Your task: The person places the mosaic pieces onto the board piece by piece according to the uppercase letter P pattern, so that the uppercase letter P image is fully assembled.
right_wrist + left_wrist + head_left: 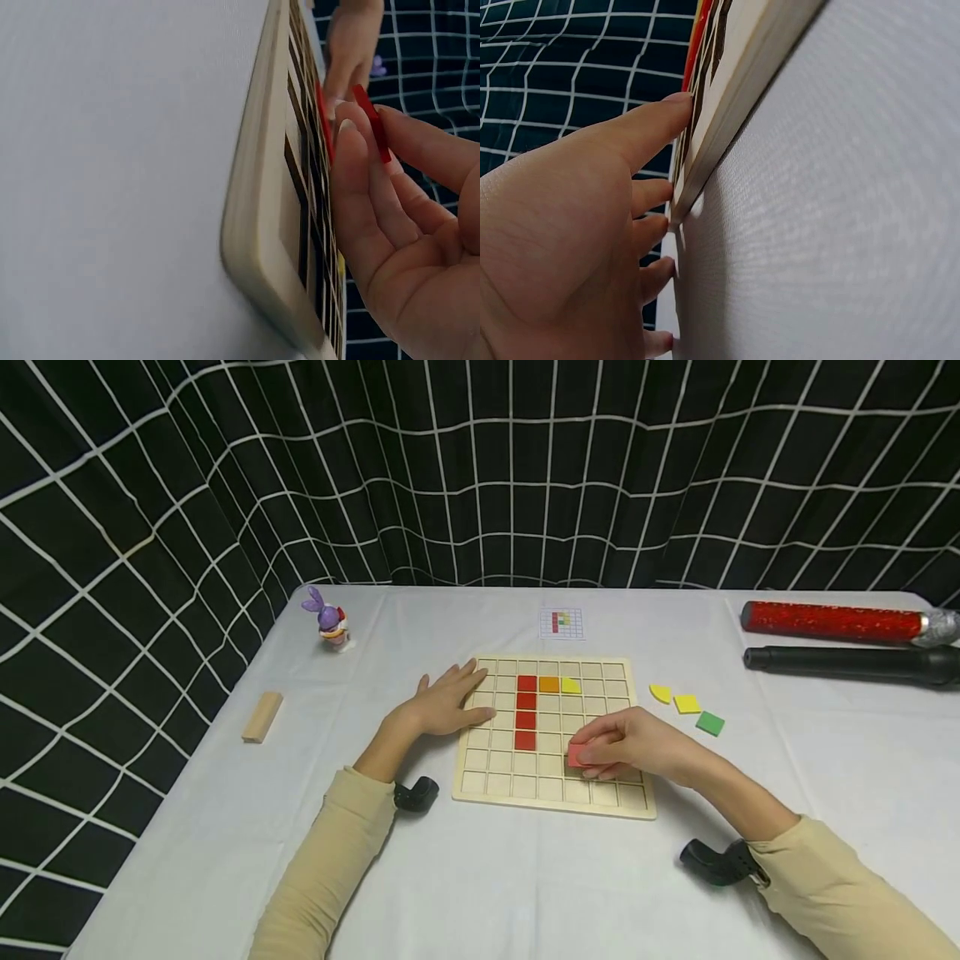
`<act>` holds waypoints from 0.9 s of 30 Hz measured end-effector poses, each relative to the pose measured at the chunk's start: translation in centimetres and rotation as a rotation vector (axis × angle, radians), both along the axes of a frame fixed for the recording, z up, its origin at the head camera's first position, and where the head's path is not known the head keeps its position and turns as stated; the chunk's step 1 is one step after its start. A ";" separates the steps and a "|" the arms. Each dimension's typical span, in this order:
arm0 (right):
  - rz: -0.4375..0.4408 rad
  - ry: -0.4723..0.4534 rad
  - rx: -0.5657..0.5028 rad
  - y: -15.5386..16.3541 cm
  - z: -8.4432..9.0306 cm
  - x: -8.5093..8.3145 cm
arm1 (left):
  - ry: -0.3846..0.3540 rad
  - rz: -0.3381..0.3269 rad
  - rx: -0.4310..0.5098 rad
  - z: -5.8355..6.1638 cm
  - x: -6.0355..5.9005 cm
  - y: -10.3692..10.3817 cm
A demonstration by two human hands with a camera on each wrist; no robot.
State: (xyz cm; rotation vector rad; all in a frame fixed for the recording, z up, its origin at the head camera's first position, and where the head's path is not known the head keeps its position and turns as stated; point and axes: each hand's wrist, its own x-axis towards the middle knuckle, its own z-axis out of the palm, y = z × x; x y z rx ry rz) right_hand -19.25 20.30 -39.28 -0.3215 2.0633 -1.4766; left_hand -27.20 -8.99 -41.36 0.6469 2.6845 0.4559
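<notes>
The right hand (626, 745) pinches a red tile (579, 755) between thumb and fingertips just above the wooden grid board (480, 789), toward the board's 5 o'clock region. The left hand (442, 702) lies flat with fingers spread, pressing the board's 9 o'clock edge onto the desk (525, 877). Four red tiles (526, 710) form a column in the grid; an orange tile (549, 685) and a yellow quarter-round (571, 686) extend its top toward 3 o'clock.

Risks, as judged: the pinch is shallow, so the tile may slip or land tilted across a cell wall; a knuckle could nudge seated tiles; should the left hand lift, the board might slide.

The right wrist view shows the tile (371, 124) held edge-on, clear of the grid, which the head view leaves ambiguous. Only the head view shows the loose yellow and green pieces (686, 703) at 3 o'clock, the pattern card (561, 623) at 12 o'clock, and the wooden block (262, 717) at 9 o'clock.
</notes>
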 end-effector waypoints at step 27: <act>0.021 -0.010 -0.050 -3.6 -0.7 -0.2 | -0.001 0.010 -0.005 0.1 0.1 0.2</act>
